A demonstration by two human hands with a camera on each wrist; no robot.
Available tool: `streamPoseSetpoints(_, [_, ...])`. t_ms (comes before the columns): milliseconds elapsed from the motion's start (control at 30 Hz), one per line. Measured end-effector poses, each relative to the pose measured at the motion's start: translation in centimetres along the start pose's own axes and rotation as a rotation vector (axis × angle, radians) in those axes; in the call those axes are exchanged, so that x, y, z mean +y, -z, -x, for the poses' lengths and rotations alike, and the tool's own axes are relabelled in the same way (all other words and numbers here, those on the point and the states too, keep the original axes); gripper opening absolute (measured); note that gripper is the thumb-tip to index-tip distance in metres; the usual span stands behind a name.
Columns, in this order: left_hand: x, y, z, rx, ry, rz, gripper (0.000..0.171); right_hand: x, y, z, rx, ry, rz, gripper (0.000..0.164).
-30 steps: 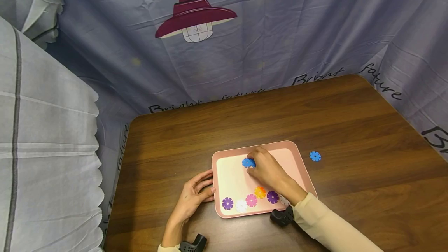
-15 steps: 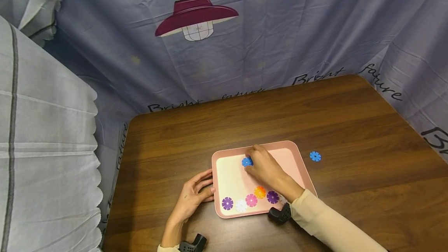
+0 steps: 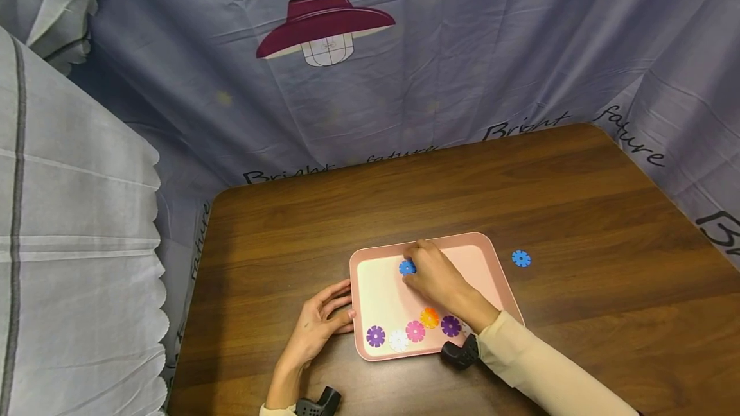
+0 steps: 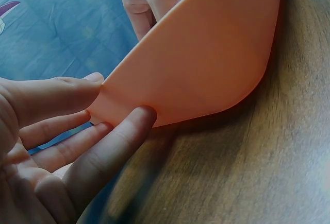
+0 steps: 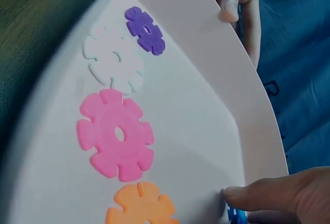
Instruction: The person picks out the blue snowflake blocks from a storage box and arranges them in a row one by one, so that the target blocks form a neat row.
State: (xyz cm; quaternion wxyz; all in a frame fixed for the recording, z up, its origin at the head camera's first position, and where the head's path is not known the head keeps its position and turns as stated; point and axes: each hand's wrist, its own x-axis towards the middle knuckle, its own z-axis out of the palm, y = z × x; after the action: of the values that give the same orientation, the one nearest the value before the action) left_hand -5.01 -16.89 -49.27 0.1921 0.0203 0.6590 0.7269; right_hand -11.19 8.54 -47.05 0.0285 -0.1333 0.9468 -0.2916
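Note:
A pink rectangular tray lies on the wooden table. My left hand is at its left side, the fairly straight fingertips touching the outer wall in the left wrist view. Over the upper middle of the tray, my right hand has its thumb and fingers curled at a blue snowflake disc, which they partly cover. Only a small part of that blue disc shows below the thumb in the right wrist view. Along the tray's near side lie a purple disc, a white one, a pink one and an orange one.
Another purple disc lies in the tray near my right wrist, with a pale disc partly hidden beside it. A loose blue disc is on the table right of the tray. Printed curtains hang behind the table.
My right hand has shifted slightly left over the tray. Of the two overlapping blue shapes visible at its fingertips earlier, mainly one shows now. My left hand and the tray have stayed put.

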Motion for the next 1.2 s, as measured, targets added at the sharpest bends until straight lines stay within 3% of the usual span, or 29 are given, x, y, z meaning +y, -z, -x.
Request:
streamPoseSetpoints(500, [0.3, -0.1, 0.1, 0.003, -0.004, -0.007, 0.059, -0.1, -0.1, 0.1, 0.034, 0.04, 0.016, 0.033])
streamPoseSetpoints(900, [0.3, -0.2, 0.0, -0.005, -0.007, -0.011, 0.059, -0.1, 0.1, 0.1, 0.025, 0.024, -0.006, 0.029])
streamPoseSetpoints(1200, [0.1, -0.1, 0.1, -0.007, -0.008, -0.019, 0.059, -0.7, 1.3, 0.1, 0.052, 0.033, -0.031, 0.029])
